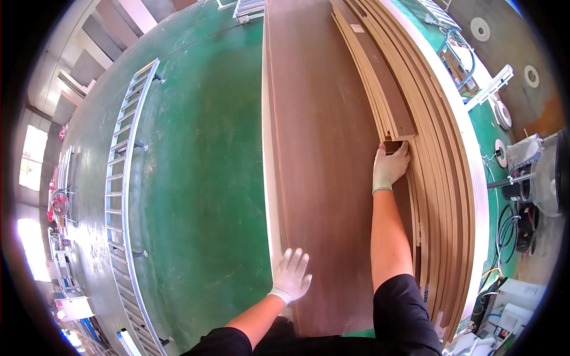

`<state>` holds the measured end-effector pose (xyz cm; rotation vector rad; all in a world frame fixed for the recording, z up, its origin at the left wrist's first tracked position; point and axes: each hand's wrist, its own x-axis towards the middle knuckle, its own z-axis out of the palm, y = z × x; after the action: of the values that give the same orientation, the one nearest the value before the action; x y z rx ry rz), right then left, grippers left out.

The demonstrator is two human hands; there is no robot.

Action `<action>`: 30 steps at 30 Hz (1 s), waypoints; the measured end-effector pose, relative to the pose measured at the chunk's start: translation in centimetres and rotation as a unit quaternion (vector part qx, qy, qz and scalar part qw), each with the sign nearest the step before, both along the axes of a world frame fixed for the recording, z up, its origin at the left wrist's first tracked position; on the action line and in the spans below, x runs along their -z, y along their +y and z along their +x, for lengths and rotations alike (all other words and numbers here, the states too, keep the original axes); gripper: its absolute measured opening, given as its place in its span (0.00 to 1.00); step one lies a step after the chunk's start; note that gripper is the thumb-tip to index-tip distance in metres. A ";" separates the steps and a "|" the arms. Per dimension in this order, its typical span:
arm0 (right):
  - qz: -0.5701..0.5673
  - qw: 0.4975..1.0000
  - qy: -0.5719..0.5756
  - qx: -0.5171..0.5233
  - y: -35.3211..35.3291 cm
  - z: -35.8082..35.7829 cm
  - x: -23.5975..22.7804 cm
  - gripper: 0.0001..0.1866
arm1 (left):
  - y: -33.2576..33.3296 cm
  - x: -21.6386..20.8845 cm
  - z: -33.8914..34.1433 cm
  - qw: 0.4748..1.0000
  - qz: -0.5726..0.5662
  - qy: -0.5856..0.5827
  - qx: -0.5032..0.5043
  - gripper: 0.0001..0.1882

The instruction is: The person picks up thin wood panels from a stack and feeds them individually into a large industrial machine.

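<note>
A long brown panel (320, 148) with a pale left edge runs away from me. My left hand (291, 276), in a thin white glove, lies over its left edge near me, fingers stretched out and holding nothing. Along the panel's right side lies a bundle of narrow brown boards (380, 77) with light tan edges. At its near end my gloved right hand (390, 166) spans a narrow brown board, thumb on the left and fingers on the right. The palm and the bundle's end partly hide that board.
More long boards (442, 178) are stacked at the right, bowed by the lens. A metal roller conveyor (123, 160) stands on the green floor (202, 178) at the left. Cables (507, 231) and equipment are beyond the boards at the right.
</note>
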<state>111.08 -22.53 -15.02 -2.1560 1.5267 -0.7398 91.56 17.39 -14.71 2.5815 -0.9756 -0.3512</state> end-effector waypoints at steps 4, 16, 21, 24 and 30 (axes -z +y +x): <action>-0.034 0.993 0.026 -0.110 0.2 0.1 -0.1 0.37 | -0.2 -0.1 -0.1 1.000 0.010 -0.011 0.001 0.36; -0.102 0.983 0.018 -0.153 -0.4 0.2 1.6 0.36 | 0.2 0.6 -0.4 0.998 0.054 -0.027 0.015 0.38; -0.035 0.985 0.075 -0.151 0.8 -2.4 0.4 0.36 | 0.3 0.5 -1.5 0.997 0.032 -0.064 0.025 0.38; -0.096 0.978 0.045 -0.178 3.0 -4.7 1.3 0.35 | 0.4 0.5 -1.5 0.996 0.044 -0.071 0.015 0.38; -0.076 0.984 0.039 -0.156 10.6 -15.5 0.9 0.35 | 0.4 0.8 -1.7 0.996 0.058 -0.064 0.001 0.38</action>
<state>95.60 -11.92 -15.93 -2.4875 1.1578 -0.6881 89.85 17.75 -15.56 2.7379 -1.0310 -0.2517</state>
